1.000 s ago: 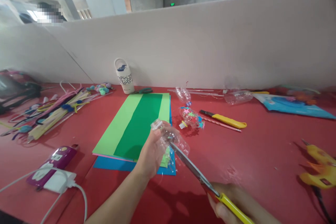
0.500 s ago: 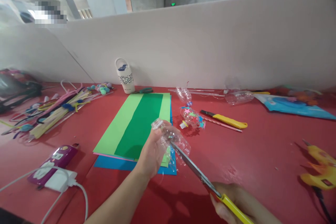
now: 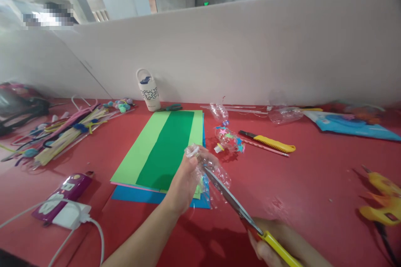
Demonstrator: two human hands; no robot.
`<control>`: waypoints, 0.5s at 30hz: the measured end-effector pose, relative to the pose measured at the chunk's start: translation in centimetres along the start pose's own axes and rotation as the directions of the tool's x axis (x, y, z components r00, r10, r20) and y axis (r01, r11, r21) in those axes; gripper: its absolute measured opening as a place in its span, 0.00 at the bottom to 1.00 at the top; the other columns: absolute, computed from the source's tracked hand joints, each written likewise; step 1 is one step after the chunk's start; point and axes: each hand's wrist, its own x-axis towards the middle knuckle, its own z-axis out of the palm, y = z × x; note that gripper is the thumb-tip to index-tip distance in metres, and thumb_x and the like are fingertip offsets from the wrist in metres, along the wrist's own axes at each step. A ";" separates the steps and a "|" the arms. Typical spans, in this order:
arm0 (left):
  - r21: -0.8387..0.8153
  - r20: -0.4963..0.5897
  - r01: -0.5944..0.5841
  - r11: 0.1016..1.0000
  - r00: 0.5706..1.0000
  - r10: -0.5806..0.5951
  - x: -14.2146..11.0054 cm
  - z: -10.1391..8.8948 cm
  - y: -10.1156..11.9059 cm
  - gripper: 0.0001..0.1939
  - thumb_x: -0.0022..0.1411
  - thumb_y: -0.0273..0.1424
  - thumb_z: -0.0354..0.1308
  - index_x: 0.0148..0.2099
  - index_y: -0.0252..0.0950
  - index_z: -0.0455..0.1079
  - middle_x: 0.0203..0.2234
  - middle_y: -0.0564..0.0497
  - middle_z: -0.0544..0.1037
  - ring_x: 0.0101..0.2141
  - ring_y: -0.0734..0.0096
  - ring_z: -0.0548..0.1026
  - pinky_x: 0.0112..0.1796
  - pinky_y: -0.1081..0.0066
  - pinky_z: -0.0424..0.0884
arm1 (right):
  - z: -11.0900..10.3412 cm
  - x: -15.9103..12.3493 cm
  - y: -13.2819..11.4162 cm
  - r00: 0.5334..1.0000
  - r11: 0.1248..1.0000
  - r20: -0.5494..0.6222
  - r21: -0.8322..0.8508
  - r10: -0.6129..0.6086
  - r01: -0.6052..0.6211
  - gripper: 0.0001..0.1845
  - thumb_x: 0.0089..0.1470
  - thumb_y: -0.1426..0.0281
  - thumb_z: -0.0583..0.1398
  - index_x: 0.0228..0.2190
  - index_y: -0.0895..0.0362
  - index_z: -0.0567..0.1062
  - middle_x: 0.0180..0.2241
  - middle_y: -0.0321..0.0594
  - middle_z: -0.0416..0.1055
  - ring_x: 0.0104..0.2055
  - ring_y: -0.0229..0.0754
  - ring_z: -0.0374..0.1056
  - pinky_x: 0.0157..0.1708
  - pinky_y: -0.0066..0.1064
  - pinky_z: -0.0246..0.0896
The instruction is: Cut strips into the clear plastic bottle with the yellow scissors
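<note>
My left hand is closed round the neck end of a clear plastic bottle piece, its mouth tilted up to the left. My right hand grips scissors with yellow handles. Their blades point up and left, and the tips reach the bottle's plastic; whether they are cutting into it I cannot tell. Beneath the bottle lies a stack of coloured paper, greens on top and blue at the bottom. Beyond it rests another clear bottle piece decorated with star stickers.
On the red table, a yellow utility knife and a striped pencil lie to the right, with a yellow glue gun nearer. Craft sticks and pipe cleaners are heaped left, above a purple power bank. A white tumbler stands by the partition.
My left hand and the bottle piece have shifted slightly right and down, with the bottle turned a little. The scissors stay at nearly the same place.
</note>
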 end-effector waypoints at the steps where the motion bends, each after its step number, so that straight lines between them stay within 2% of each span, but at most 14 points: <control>1: 0.003 -0.004 0.002 1.000 1.000 -0.002 0.0 0.1 0.0 0.15 0.59 0.42 0.59 0.44 0.37 0.70 0.35 0.48 0.76 0.39 0.61 0.73 0.47 0.60 0.65 | 0.0 0.1 0.2 1.000 1.000 0.007 0.001 0.011 -0.011 0.38 0.46 0.29 0.45 0.21 0.52 0.57 0.20 0.30 0.48 0.22 0.37 0.48 0.23 0.31 0.48; 7: 0.028 0.004 0.005 1.000 1.000 -0.005 -0.1 0.3 0.2 0.15 0.58 0.43 0.59 0.42 0.37 0.70 0.34 0.49 0.77 0.38 0.61 0.74 0.46 0.61 0.65 | -0.1 0.0 0.4 0.998 0.999 0.035 -0.010 0.045 -0.044 0.36 0.48 0.31 0.47 0.21 0.52 0.55 0.19 0.28 0.46 0.21 0.36 0.43 0.21 0.30 0.43; 12: 0.053 0.017 -0.038 0.998 0.999 0.038 0.1 0.0 0.2 0.16 0.59 0.43 0.58 0.43 0.38 0.70 0.35 0.48 0.78 0.38 0.61 0.74 0.45 0.62 0.65 | -0.5 -0.1 -0.4 0.996 0.999 0.073 0.006 0.041 -0.041 0.38 0.46 0.29 0.46 0.21 0.52 0.56 0.20 0.29 0.46 0.21 0.35 0.44 0.22 0.31 0.39; 15: 0.063 0.006 -0.037 0.997 0.999 0.037 0.1 0.0 0.2 0.16 0.59 0.44 0.59 0.43 0.38 0.69 0.35 0.48 0.78 0.38 0.60 0.74 0.44 0.62 0.66 | -0.9 0.0 -0.7 0.994 0.998 0.094 0.011 0.053 -0.055 0.37 0.45 0.29 0.47 0.22 0.52 0.57 0.20 0.29 0.47 0.22 0.35 0.44 0.22 0.30 0.39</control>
